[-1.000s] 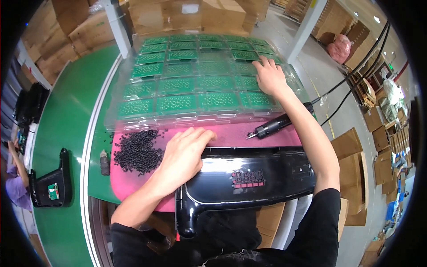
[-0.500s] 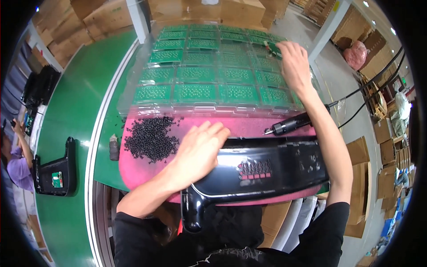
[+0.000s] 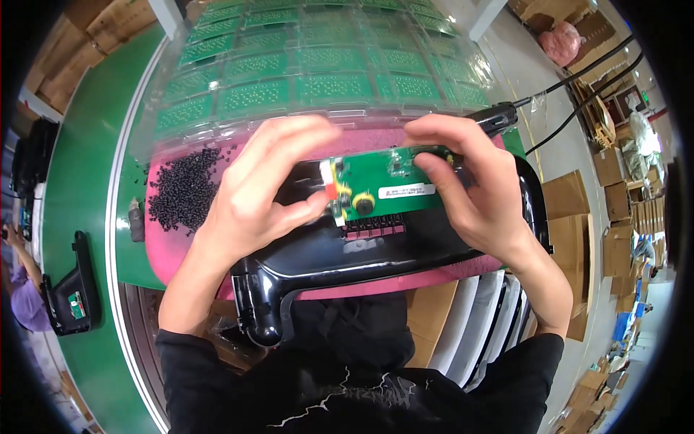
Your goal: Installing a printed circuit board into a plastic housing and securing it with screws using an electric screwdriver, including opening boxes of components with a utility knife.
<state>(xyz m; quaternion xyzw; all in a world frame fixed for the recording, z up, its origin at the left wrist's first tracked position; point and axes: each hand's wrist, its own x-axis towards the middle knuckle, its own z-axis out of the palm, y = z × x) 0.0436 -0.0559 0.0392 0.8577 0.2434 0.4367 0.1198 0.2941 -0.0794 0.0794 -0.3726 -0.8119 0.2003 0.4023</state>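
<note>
Your left hand [image 3: 253, 195] and right hand [image 3: 470, 192] both pinched on green circuit board [image 3: 387, 184], held just above black plastic housing [image 3: 405, 249] on pink mat [image 3: 170, 249]. Board likely light, stiff, fragile: grip edges only. Pile of black screws [image 3: 184, 188] left; clear trays of boards [image 3: 318, 79] behind; screwdriver [image 3: 495, 116] beside right hand.

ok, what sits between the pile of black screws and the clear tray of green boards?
Head view: only bare pink mat between the black screws and the clear tray; the tray's near edge overhangs the mat right by the pile.
</note>
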